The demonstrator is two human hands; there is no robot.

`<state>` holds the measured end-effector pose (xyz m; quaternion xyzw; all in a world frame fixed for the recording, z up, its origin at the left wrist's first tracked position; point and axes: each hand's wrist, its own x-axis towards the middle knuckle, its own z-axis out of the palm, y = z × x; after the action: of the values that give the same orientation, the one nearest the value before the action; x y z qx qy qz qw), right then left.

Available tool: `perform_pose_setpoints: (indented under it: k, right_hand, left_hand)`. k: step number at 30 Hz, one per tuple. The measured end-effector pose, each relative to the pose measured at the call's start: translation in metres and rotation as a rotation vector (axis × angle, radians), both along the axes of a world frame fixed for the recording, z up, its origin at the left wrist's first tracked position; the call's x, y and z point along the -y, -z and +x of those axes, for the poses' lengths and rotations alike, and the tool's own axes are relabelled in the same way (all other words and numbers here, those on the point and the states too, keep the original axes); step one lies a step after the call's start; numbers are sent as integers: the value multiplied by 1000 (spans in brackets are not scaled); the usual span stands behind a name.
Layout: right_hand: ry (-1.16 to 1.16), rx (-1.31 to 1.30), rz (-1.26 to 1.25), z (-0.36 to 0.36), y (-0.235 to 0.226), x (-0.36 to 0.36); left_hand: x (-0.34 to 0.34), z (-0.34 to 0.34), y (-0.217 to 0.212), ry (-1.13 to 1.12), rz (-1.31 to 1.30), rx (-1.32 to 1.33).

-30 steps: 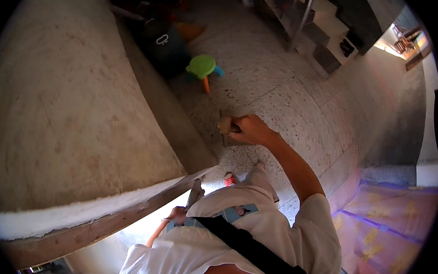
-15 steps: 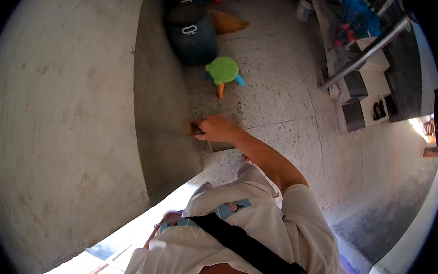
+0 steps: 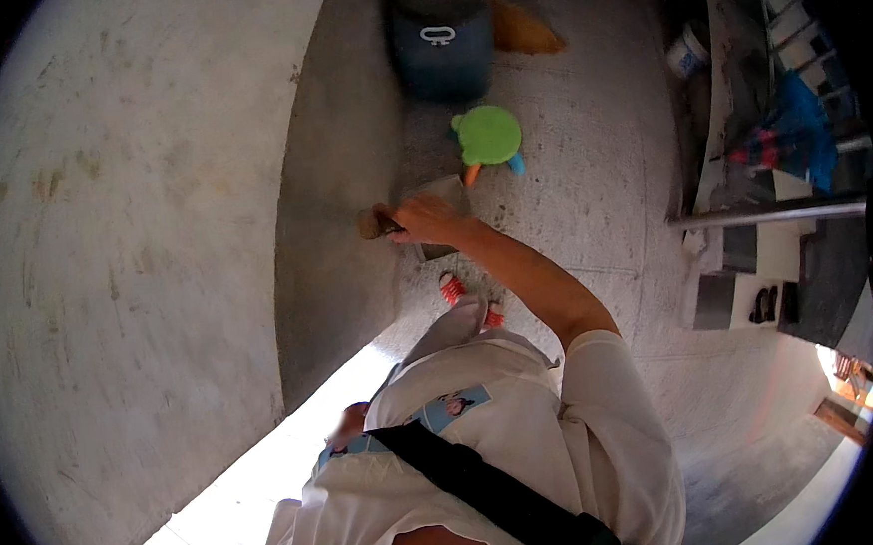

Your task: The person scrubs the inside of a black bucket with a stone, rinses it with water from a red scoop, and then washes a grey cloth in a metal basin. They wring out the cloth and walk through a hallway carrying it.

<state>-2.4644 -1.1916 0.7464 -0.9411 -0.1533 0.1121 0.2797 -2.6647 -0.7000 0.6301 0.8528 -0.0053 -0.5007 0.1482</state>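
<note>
My right hand (image 3: 427, 219) reaches out to the left, its fingers closed around the dark handle of what looks like a small brush (image 3: 371, 224). The brown, rounded head of the brush is at the grey wall face (image 3: 337, 194); whether it touches, I cannot tell. Below the hand, a square-edged grey panel or shallow pan (image 3: 448, 186) shows at floor level, partly covered by the hand and forearm. My left hand (image 3: 350, 424) is low beside my shirt, blurred and partly hidden, so its fingers cannot be made out.
A green-topped stool (image 3: 489, 135) stands ahead, near a dark blue drum (image 3: 444, 62) with a white handle. To the right are a metal rail (image 3: 773, 214), a blue plastic bag (image 3: 798, 135), a white bucket (image 3: 688, 50) and dark shoes (image 3: 762, 305) on tiled steps.
The view has shifted, so the drum and stool appear farther right. My right hand and the brush have moved slightly up in the picture along the wall. Both red shoes now show.
</note>
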Motion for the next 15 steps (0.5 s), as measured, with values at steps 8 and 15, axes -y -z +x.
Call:
perform_pose_setpoints:
  k: [8, 15]
  right_hand:
    - [55, 27, 9, 80, 48, 31]
    - [130, -3, 23, 115, 55, 43]
  left_hand:
    - [26, 51, 3, -24, -139, 141]
    - [84, 104, -13, -24, -252, 235]
